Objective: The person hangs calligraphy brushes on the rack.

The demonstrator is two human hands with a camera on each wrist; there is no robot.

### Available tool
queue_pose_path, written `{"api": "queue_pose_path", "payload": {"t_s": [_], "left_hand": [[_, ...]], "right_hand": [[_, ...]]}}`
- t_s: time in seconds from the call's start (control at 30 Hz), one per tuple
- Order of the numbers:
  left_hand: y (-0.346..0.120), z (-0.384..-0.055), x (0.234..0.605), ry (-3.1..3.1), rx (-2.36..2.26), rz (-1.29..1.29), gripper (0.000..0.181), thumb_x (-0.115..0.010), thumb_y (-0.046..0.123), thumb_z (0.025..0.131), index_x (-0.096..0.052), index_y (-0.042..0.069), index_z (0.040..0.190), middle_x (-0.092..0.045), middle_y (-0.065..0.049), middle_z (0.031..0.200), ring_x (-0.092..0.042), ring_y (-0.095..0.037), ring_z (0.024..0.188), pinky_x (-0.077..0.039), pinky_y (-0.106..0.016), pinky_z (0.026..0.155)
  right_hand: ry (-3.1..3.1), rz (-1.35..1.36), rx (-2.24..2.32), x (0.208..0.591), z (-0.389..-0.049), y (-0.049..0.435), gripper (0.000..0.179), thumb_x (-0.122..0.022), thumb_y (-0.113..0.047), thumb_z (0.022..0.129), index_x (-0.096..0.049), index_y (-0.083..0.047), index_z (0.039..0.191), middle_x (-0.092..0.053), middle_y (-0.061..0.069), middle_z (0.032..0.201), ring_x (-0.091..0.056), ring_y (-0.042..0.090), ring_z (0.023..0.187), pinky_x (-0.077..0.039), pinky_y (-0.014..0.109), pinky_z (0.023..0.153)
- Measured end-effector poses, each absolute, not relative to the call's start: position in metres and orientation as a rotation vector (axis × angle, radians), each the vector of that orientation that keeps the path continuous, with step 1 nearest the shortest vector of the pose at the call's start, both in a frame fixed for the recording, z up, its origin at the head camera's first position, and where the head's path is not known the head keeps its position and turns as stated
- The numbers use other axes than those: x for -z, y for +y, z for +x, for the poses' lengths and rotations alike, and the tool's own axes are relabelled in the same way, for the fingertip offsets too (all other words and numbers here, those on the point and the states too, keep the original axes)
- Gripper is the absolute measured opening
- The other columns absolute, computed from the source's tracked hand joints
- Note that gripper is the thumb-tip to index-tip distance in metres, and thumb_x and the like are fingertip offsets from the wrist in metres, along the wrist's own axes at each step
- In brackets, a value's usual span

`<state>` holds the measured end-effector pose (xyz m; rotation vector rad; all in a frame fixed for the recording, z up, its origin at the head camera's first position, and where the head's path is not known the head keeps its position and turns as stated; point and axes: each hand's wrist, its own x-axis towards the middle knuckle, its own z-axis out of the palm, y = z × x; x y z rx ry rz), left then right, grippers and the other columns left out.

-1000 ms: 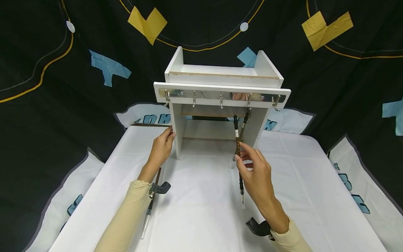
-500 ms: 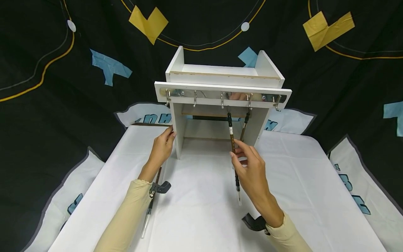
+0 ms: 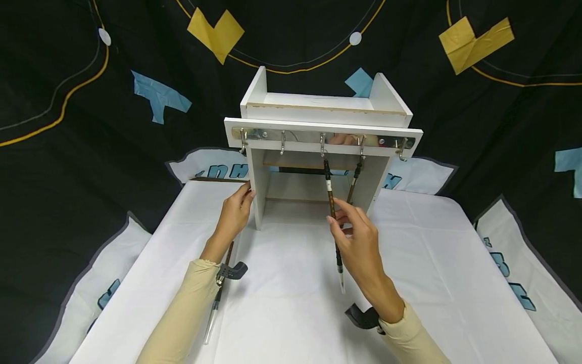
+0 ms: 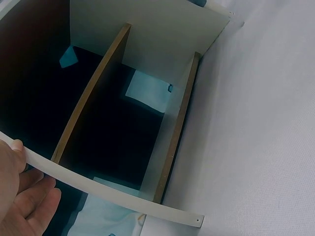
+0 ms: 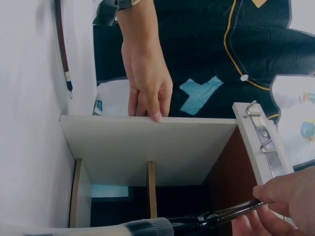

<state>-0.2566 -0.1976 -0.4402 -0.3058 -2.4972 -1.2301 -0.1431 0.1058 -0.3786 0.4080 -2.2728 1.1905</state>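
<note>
My right hand (image 3: 356, 242) pinches the shaft of a calligraphy brush (image 3: 331, 199) between thumb and fingers. The brush stands nearly upright, clear-capped tip down, its top cord at the middle hook (image 3: 323, 144) of a white shelf's hook rail; I cannot tell whether the loop is over the hook. A second brush (image 3: 353, 184) hangs from the hook to the right, partly behind my hand. With my left hand (image 3: 234, 210) I grip the left side panel (image 3: 256, 192) of the shelf, thumb on its edge, fingers outside, as the left wrist view shows.
Another capped brush (image 3: 216, 298) lies on the white table (image 3: 282, 303), partly under the left forearm. Two hooks sit left of the middle one, and another is at the rail's right end. A black curtain (image 3: 136, 30) with tape pieces hangs behind.
My right hand has moved left with its brush, away from the hanging brush; the brush's top has come up to the middle hook. The left hand stays on the panel.
</note>
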Motion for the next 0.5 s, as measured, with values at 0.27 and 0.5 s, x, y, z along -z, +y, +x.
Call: {"api": "queue_pose_path", "payload": {"t_s": [0.27,0.5], "left_hand": [[-0.1968,-0.2557,0.4395,-2.499,1.235,-0.307,0.047,-0.047,0.024,0.115,-0.047,0.004,0.158,-0.058,-0.022,0.151,-0.063,-0.042,0.132,-0.054,-0.056,0.107],[-0.1972,-0.2557,0.4390,-2.505,1.239,-0.305,0.047,-0.048,0.024,0.115,-0.047,0.004,0.158,-0.058,-0.022,0.151,-0.063,-0.042,0.131,-0.054,-0.056,0.107]], "right_hand": [[-2.286,0.406,-1.186,0.3792,-0.1457,0.1023,0.042,-0.075,-0.007,0.099,-0.066,-0.009,0.140,-0.069,0.009,0.109,-0.070,0.020,0.095,-0.064,0.039,0.075],[-2.294,0.395,-1.188,0.3807,-0.1478,0.1004,0.042,-0.075,-0.007,0.099,-0.066,-0.008,0.140,-0.070,0.010,0.109,-0.071,0.021,0.095,-0.063,0.039,0.074]]}}
